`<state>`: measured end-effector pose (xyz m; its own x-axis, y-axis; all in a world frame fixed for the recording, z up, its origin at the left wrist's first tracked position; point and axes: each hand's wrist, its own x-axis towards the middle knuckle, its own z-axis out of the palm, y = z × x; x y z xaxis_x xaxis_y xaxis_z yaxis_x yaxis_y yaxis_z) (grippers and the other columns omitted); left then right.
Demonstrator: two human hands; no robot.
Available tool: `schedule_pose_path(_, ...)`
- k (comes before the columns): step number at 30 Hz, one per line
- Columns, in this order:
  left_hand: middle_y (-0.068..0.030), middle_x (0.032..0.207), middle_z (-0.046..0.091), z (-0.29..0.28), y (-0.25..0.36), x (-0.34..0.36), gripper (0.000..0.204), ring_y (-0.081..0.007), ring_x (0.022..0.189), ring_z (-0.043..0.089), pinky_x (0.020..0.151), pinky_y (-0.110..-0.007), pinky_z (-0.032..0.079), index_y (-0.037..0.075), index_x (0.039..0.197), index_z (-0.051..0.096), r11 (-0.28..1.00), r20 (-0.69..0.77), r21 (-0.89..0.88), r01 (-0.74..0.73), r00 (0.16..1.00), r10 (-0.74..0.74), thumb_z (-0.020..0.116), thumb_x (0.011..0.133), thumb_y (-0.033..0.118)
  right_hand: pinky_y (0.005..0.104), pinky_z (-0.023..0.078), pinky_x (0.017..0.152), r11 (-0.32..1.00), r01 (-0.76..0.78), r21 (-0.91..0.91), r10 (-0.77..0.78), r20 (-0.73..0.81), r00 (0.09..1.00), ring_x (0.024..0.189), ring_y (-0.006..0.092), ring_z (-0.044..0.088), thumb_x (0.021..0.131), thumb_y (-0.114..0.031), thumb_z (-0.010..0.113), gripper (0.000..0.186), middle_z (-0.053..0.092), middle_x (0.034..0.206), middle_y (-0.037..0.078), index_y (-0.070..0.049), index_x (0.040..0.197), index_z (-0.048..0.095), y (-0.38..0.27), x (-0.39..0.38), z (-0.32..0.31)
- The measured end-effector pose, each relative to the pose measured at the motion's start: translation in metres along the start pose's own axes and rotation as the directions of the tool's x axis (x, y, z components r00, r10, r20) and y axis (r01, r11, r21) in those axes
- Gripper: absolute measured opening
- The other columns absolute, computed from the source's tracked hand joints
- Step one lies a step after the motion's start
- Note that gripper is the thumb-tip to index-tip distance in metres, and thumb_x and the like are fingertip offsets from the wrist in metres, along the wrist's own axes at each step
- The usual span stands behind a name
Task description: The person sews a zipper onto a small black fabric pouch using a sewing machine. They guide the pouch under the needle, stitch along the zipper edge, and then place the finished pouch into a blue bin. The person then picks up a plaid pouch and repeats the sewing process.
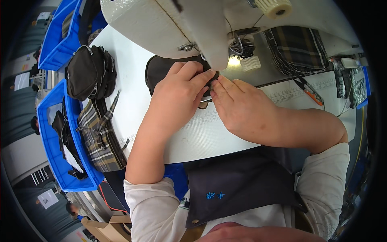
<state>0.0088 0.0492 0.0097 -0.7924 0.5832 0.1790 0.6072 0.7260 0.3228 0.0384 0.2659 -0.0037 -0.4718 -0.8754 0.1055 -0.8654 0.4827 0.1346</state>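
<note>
A black fabric piece [156, 71] with a rounded edge lies on the white table under the head of a sewing machine [141, 24]. My left hand [179, 88] rests over it, fingers bent and thumb pressed to its right edge near the needle area. From the right, my right hand [238, 101] meets it, its fingertips pinching that same edge. The fingertips of both hands almost touch. A small beige-lined bit [203, 105] pokes out below the fingers. The needle and the exact spot under it are hidden by the machine and my fingers.
Black pouches [90, 72] and plaid fabric pieces [100, 135] sit at the left table edge, beside blue bins [60, 161]. A plaid stack [298, 50] lies right of the needle area. Orange-handled thread snips [312, 94] rest near a ruler strip [282, 95] on the table.
</note>
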Motion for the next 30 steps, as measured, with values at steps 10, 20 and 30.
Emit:
schedule_pose_path(10, -0.0069, 0.118, 0.069, 0.008, -0.004, 0.005, 0.038, -0.0331, 0.101, 0.067, 0.087, -0.042, 0.056, 0.011, 0.126, 0.076, 0.999, -0.08, 0.048, 0.009, 0.997, -0.005, 0.078, 0.088, 0.009, 0.0423, 0.059, 0.096, 0.985, -0.134, 0.112, 0.149, -0.132, 0.98, 0.116, 0.0363, 0.071, 0.086, -0.01, 0.069, 0.036, 0.073, 0.118, 0.025, 0.01, 0.116, 0.072, 0.0, 0.005, 0.017)
schedule_pose_path(20, -0.014, 0.103, 0.078, 0.007, -0.029, 0.01, 0.027, -0.0343, 0.093, 0.074, 0.085, -0.04, 0.059, 0.004, 0.112, 0.078, 0.975, -0.117, -0.186, 0.119, 0.983, -0.143, 0.079, 0.094, 0.024, 0.0386, 0.062, 0.079, 0.967, -0.099, 0.234, 0.136, -0.148, 0.98, 0.102, 0.023, 0.072, 0.082, -0.013, 0.073, 0.039, 0.074, 0.109, 0.011, 0.0, 0.119, 0.073, 0.021, 0.012, 0.018)
schedule_pose_path(30, -0.0129, 0.104, 0.075, 0.012, -0.033, 0.009, 0.031, -0.0317, 0.097, 0.071, 0.082, -0.04, 0.058, 0.005, 0.111, 0.076, 0.958, -0.142, -0.261, 0.118, 0.977, -0.159, 0.082, 0.091, 0.028, 0.0366, 0.053, 0.057, 0.922, -0.337, 0.189, 0.365, -0.142, 0.92, 0.071, 0.022, 0.07, 0.087, -0.01, 0.072, 0.019, 0.067, 0.081, 0.002, -0.009, 0.104, 0.063, 0.044, 0.028, 0.029)
